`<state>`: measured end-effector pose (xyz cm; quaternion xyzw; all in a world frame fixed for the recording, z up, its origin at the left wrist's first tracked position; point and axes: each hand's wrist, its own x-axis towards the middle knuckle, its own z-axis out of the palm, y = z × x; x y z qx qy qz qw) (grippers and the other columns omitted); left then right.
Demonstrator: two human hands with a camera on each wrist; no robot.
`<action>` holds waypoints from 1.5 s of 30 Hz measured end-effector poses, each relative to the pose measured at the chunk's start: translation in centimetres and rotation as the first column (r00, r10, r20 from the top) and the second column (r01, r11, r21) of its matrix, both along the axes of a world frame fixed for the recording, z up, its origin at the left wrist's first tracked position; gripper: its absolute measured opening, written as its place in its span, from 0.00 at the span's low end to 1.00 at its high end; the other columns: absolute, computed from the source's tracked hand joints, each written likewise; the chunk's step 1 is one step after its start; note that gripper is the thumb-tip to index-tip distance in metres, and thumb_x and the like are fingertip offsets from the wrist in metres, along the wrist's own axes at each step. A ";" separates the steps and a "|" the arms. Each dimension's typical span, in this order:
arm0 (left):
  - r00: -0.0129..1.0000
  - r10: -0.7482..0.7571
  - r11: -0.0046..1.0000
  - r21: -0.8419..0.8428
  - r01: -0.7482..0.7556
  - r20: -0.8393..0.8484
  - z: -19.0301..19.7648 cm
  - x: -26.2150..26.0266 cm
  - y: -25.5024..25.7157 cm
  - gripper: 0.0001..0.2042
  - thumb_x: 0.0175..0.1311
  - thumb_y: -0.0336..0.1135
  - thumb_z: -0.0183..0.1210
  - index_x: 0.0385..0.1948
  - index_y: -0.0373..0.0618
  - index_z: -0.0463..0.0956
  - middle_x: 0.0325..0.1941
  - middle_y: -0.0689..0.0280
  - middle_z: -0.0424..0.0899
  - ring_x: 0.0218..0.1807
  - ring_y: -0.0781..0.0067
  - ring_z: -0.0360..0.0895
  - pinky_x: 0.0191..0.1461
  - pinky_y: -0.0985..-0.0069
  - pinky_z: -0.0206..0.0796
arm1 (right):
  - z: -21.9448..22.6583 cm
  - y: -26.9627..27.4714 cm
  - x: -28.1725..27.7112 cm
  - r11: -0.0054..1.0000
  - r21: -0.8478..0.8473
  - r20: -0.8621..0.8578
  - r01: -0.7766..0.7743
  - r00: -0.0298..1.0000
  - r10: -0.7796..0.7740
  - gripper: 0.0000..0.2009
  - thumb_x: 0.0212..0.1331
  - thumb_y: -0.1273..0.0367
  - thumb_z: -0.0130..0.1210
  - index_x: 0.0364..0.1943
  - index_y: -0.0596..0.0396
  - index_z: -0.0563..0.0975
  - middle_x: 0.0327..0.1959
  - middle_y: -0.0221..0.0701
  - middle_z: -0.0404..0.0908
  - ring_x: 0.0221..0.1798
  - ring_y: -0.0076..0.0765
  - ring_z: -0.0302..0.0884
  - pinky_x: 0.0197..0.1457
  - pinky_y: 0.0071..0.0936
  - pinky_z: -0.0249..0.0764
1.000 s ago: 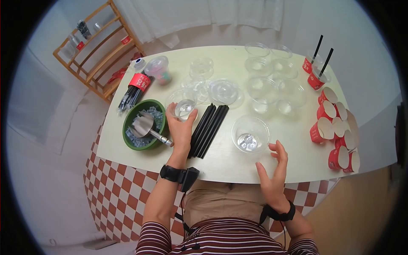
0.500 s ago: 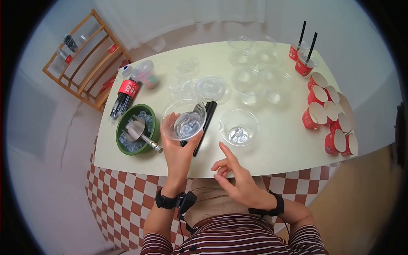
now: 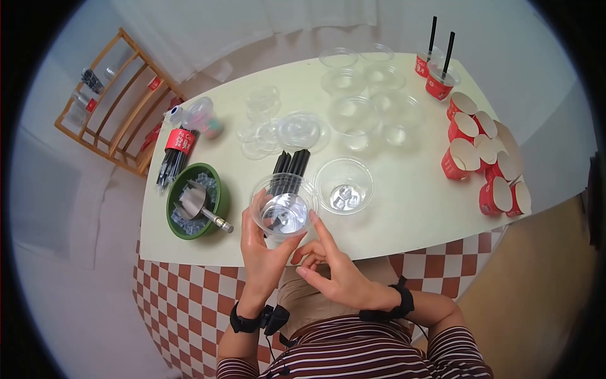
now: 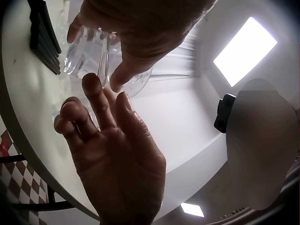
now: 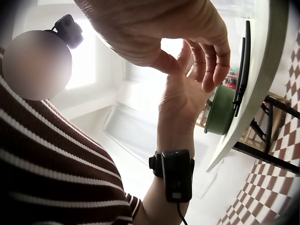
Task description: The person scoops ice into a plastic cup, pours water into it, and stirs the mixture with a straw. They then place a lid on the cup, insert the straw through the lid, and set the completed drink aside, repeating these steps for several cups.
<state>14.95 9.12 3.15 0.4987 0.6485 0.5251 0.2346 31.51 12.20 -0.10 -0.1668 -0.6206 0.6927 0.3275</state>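
My left hand (image 3: 262,265) holds a clear plastic cup (image 3: 285,221) by its side, near the table's front edge, with clear ice showing in the bottom. Beside it, my right hand (image 3: 346,278) reaches in with the index finger extended to the cup's side and the other fingers loosely bent. In the left wrist view, the cup (image 4: 77,58) tilts under the left hand, facing the right palm (image 4: 119,164). A second clear cup (image 3: 363,189) with a few ice cubes (image 3: 345,198) stands just behind and to the right. Thick black straws (image 3: 291,165) lie partly hidden behind the held cup.
To the left, a green bowl (image 3: 178,228) holds ice and a metal scoop (image 3: 194,204). Wrapped straws (image 3: 172,163) lie beyond it. Clear lids (image 3: 300,131) and several empty clear cups (image 3: 353,117) stand at the back. Red paper cups (image 3: 459,161) line the right side.
My left hand has carried the cup from beside the green bowl toward me, over the black straws. The right hand has moved left from beside the second cup to the held one.
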 end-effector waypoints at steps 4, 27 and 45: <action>0.997 0.001 0.999 -0.032 -0.003 -0.071 0.5 0.1 -0.1 0.44 0.51 0.24 0.72 0.73 0.37 0.59 0.68 0.55 0.69 0.66 0.65 0.72 0.68 0.65 0.65 | 0.0 0.0 0.0 1.000 -0.019 -0.012 -0.016 1.000 0.016 0.47 0.66 0.76 0.56 0.78 0.61 0.32 0.46 0.39 0.78 0.39 0.27 0.78 0.48 0.25 0.75; 0.954 -0.017 1.000 -0.014 0.014 -0.300 1.6 -0.2 0.2 0.41 0.50 0.28 0.73 0.70 0.38 0.64 0.60 0.58 0.72 0.62 0.64 0.74 0.61 0.69 0.68 | 0.4 0.1 0.3 0.996 -0.065 -0.033 -0.055 0.998 0.053 0.47 0.68 0.75 0.56 0.78 0.60 0.30 0.46 0.38 0.78 0.39 0.26 0.77 0.49 0.25 0.75; 0.944 -0.019 0.999 -0.036 0.007 -0.328 2.7 0.2 0.3 0.39 0.50 0.27 0.72 0.69 0.37 0.65 0.59 0.58 0.73 0.61 0.64 0.74 0.63 0.68 0.68 | 0.5 0.2 0.3 0.997 -0.067 -0.051 -0.048 0.998 0.045 0.47 0.68 0.74 0.55 0.78 0.59 0.31 0.46 0.37 0.78 0.39 0.24 0.77 0.49 0.24 0.74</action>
